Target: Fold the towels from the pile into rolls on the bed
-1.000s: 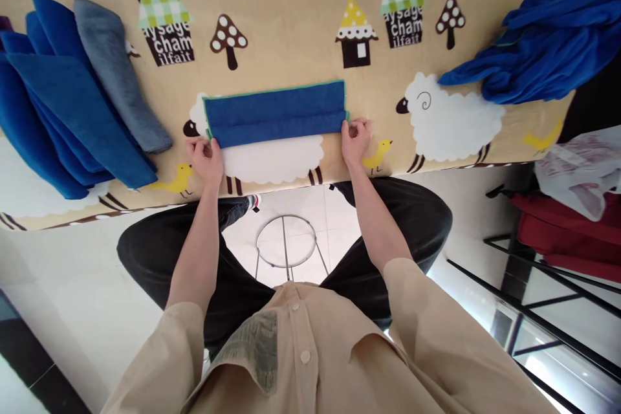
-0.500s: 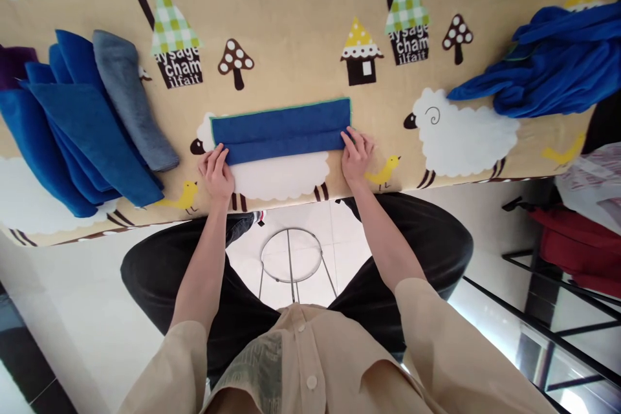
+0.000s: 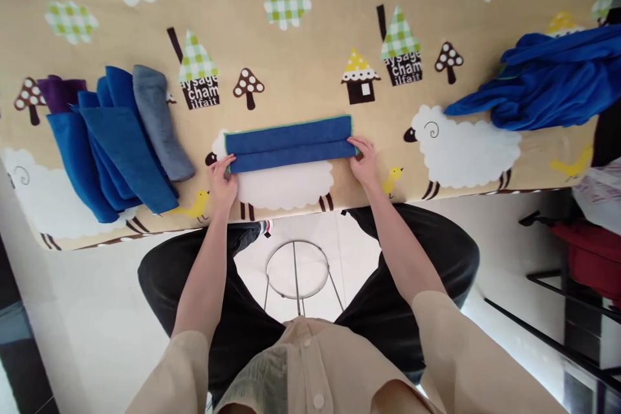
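A blue cloth (image 3: 291, 143) with green edging lies folded into a long strip on the patterned cover. At its lower left corner, my left hand (image 3: 224, 182) is closed, thumb and fingers pinching the end. My right hand (image 3: 363, 160) grips the opposite end, its fingertips on top of the cloth near the green edge. A crease runs lengthwise between the two hands.
Folded blue cloths (image 3: 116, 149), a grey cloth (image 3: 160, 123) and a purple cloth (image 3: 61, 94) lie at the left. A crumpled blue pile (image 3: 543, 87) is at the right. Below the table's edge is a round metal frame (image 3: 297, 270).
The camera view has shifted, showing more of the cover's far part. Both hands still hold the strip's ends, and the right hand's fingers now reach over its end.
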